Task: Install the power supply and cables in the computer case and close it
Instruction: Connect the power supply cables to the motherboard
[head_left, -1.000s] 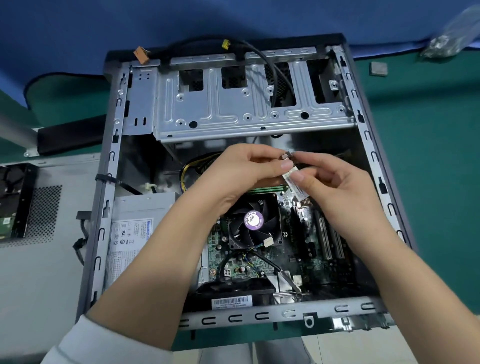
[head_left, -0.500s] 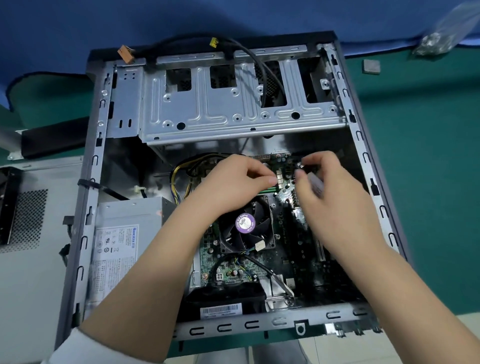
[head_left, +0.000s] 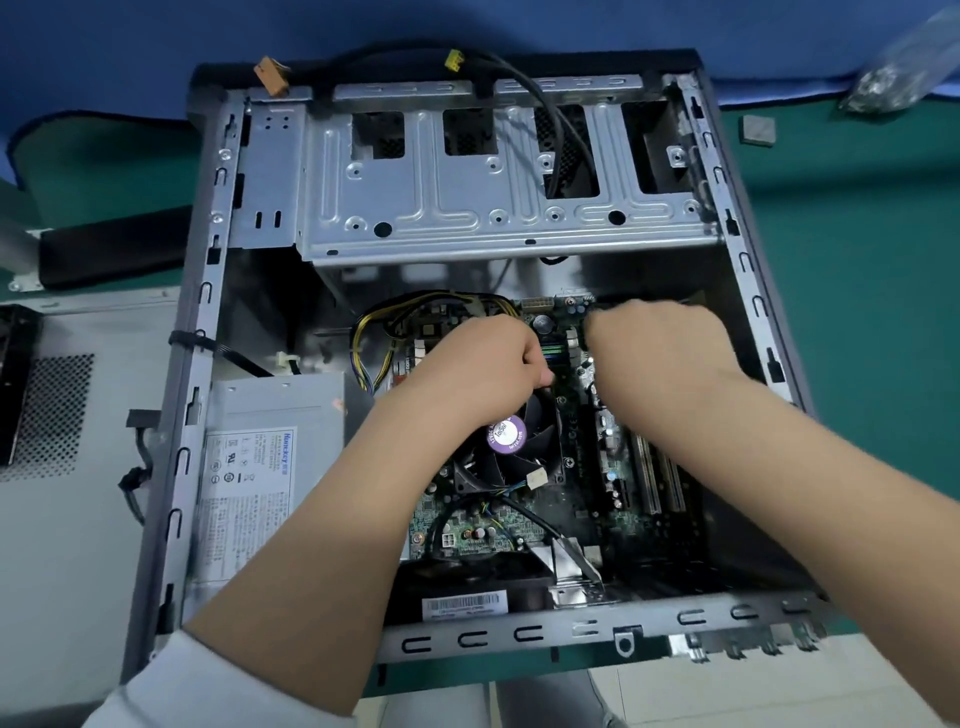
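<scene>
Inside the open computer case (head_left: 208, 312) on the green tabletop (head_left: 857, 312), the left hand (head_left: 483, 364) and right hand (head_left: 654, 343) curl over the motherboard (head_left: 571, 415); what their fingers grasp cannot be told. The power supply (head_left: 270, 467) sits at the case's left wall.

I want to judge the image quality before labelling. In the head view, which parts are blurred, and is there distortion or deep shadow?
Head view: the right hand is smeared by motion blur, the left hand is sharper; the plastic bag at the top right corner is blurred too; the wide lens bows the case frame outward; the case interior beside the right forearm lies in deep shadow.
</scene>
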